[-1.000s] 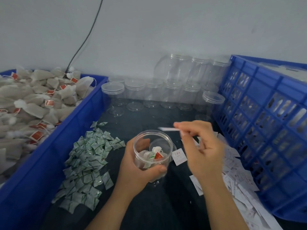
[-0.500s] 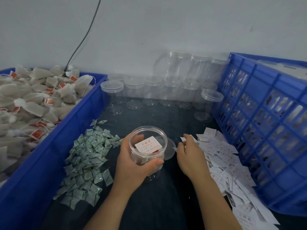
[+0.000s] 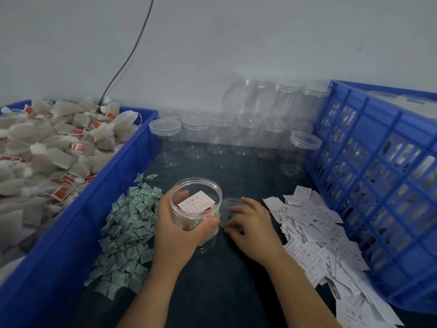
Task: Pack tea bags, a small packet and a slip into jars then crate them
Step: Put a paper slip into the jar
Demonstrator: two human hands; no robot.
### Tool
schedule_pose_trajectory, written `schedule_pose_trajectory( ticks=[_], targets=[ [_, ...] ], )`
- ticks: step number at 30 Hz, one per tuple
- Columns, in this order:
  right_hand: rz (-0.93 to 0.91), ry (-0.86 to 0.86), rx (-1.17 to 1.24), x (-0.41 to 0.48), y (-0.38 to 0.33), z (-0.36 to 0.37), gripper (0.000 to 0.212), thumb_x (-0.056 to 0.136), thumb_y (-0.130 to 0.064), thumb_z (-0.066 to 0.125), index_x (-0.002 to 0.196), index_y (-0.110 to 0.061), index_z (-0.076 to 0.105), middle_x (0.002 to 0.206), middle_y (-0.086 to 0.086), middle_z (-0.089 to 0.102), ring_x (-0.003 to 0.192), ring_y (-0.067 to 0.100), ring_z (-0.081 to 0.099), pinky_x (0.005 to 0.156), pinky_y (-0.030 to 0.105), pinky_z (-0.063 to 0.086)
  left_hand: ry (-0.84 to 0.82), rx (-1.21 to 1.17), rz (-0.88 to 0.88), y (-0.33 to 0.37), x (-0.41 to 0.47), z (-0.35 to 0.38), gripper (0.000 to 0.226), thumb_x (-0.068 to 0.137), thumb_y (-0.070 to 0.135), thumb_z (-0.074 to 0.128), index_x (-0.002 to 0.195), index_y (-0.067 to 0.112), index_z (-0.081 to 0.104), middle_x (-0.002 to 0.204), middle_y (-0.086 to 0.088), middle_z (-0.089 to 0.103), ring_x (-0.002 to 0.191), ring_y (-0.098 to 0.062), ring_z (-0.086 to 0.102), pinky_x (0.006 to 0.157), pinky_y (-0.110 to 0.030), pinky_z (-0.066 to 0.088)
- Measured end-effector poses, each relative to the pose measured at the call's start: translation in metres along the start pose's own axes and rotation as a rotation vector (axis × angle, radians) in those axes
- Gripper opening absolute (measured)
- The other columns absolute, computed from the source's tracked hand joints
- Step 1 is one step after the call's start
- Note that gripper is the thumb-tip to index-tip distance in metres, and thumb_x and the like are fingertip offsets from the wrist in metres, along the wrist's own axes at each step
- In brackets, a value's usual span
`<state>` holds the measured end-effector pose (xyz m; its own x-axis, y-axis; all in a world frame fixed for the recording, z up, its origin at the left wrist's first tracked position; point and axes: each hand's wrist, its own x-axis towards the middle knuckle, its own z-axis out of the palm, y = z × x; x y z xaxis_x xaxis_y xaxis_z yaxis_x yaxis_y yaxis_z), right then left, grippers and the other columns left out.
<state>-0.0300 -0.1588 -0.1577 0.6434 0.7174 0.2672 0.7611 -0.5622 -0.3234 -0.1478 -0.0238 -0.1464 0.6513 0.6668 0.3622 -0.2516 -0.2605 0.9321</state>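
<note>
A packing workbench — bulk tea bags in bins, empty jars, blue crate.

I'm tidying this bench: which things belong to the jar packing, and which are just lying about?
Job: jar in left hand, slip inside it; lid under right hand; tea bags; packets; loose slips; empty jars; crate.
Lying about: cable hanging behind.
</note>
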Motion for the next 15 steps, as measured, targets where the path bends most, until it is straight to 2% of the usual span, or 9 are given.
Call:
schedule_pose_trajectory(
  ticks=[2, 3, 4, 5, 6, 8, 9, 11, 15],
  targets=[
    [0.027, 0.187, 0.079, 0.001, -0.001, -0.002, 0.013, 0.092, -0.025, 0.066, 0.098, -0.019, 0.075, 0.114, -0.008, 0.069, 0.132, 0.013, 0.043, 0.112, 0.018, 0.003, -0.024, -0.002, 0.004, -0.001, -0.001, -0.001, 0.076, 0.058, 0.000, 0.088, 0.122, 0.019, 0.051, 0.114, 0.006, 0.060, 0.101, 0.014, 0.057, 0.074, -0.001, 0.044],
    [0.071, 0.273, 0.123, 0.002, -0.001, -0.003, 0.010, 0.092, -0.023, 0.066, 0.095, -0.018, 0.074, 0.108, -0.005, 0.071, 0.123, 0.012, 0.050, 0.116, 0.021, 0.005, -0.042, -0.007, 0.001, -0.001, -0.002, -0.001, 0.078, 0.055, 0.009, 0.091, 0.122, 0.020, 0.052, 0.114, 0.009, 0.061, 0.103, 0.013, 0.057, 0.075, -0.002, 0.045],
    [0.125, 0.348, 0.176, 0.001, -0.001, -0.005, 0.008, 0.093, -0.022, 0.065, 0.094, -0.019, 0.072, 0.103, -0.005, 0.071, 0.113, 0.012, 0.057, 0.118, 0.028, 0.015, -0.058, -0.015, -0.006, 0.000, -0.004, 0.000, 0.082, 0.050, 0.021, 0.091, 0.122, 0.022, 0.052, 0.114, 0.014, 0.061, 0.105, 0.011, 0.056, 0.077, -0.003, 0.045],
    [0.188, 0.405, 0.252, 0.000, 0.000, -0.007, 0.007, 0.094, -0.022, 0.063, 0.092, -0.024, 0.069, 0.098, -0.008, 0.069, 0.101, 0.010, 0.060, 0.113, 0.032, 0.031, -0.072, -0.024, -0.014, 0.001, -0.005, 0.001, 0.084, 0.046, 0.032, 0.088, 0.122, 0.025, 0.053, 0.114, 0.019, 0.061, 0.107, 0.010, 0.056, 0.079, -0.005, 0.045],
    [0.260, 0.452, 0.350, -0.001, 0.000, -0.009, 0.009, 0.094, -0.024, 0.061, 0.090, -0.031, 0.065, 0.094, -0.014, 0.068, 0.090, 0.005, 0.061, 0.098, 0.031, 0.045, -0.086, -0.033, -0.020, 0.002, -0.007, 0.002, 0.084, 0.043, 0.039, 0.083, 0.121, 0.027, 0.053, 0.114, 0.022, 0.060, 0.109, 0.009, 0.056, 0.080, -0.005, 0.045],
    [0.391, 0.543, 0.576, -0.001, 0.000, -0.016, 0.015, 0.095, -0.028, 0.060, 0.088, -0.041, 0.060, 0.089, -0.024, 0.066, 0.083, -0.003, 0.061, 0.069, 0.017, 0.048, -0.115, -0.050, -0.037, 0.004, -0.009, 0.005, 0.082, 0.043, 0.041, 0.081, 0.119, 0.030, 0.054, 0.116, 0.017, 0.061, 0.110, 0.006, 0.057, 0.080, -0.007, 0.046],
    [0.443, 0.596, 0.682, -0.001, 0.001, -0.019, 0.013, 0.095, -0.029, 0.059, 0.088, -0.040, 0.062, 0.090, -0.029, 0.066, 0.085, -0.008, 0.061, 0.065, 0.013, 0.046, -0.128, -0.058, -0.040, 0.005, -0.009, 0.007, 0.081, 0.043, 0.040, 0.081, 0.119, 0.030, 0.054, 0.117, 0.013, 0.062, 0.109, 0.005, 0.058, 0.079, -0.007, 0.047],
    [0.551, 0.678, 0.900, 0.001, 0.003, -0.022, 0.014, 0.096, -0.028, 0.059, 0.087, -0.033, 0.068, 0.088, -0.028, 0.070, 0.088, -0.009, 0.062, 0.072, 0.012, 0.046, -0.140, -0.063, -0.038, 0.005, -0.009, 0.007, 0.081, 0.044, 0.040, 0.081, 0.119, 0.028, 0.054, 0.119, 0.009, 0.061, 0.108, 0.005, 0.058, 0.078, -0.007, 0.047],
    [0.757, 0.790, 1.279, 0.007, 0.015, -0.021, 0.021, 0.096, -0.022, 0.062, 0.077, -0.023, 0.070, 0.087, -0.009, 0.076, 0.104, 0.012, 0.066, 0.096, 0.033, 0.048, -0.143, -0.059, -0.042, 0.006, -0.009, 0.007, 0.082, 0.044, 0.040, 0.081, 0.120, 0.028, 0.053, 0.119, 0.010, 0.061, 0.109, 0.004, 0.058, 0.079, -0.008, 0.047]
  ],
)
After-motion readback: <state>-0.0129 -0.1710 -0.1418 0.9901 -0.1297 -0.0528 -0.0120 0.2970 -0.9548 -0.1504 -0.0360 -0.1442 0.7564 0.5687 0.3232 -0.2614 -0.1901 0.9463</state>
